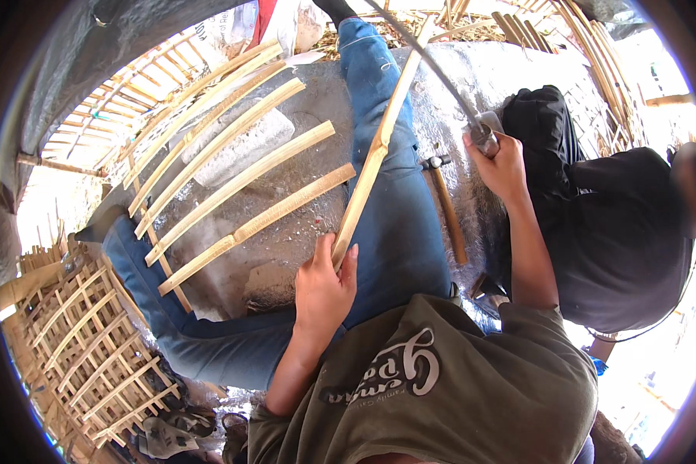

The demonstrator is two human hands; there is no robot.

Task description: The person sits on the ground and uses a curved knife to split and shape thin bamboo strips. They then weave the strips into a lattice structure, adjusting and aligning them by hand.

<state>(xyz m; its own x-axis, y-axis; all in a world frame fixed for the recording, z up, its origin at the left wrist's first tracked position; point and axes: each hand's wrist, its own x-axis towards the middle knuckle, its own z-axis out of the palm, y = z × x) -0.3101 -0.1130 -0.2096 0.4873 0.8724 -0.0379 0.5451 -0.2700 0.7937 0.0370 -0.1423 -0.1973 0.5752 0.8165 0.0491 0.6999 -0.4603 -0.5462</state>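
Strip (379,148), pale knobbly bamboo, slants over the denim leg (400,232), left hand (326,277) clamped on its near end; right hand (499,164), well apart, grips one slim metal tool (458,99)! At least five slats (243,186) left, one hammer (449,215) right.

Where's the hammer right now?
In the head view, the hammer lies right of centre, beside the outstretched blue trouser leg, below and left of the right hand, which grips a long metal tool.
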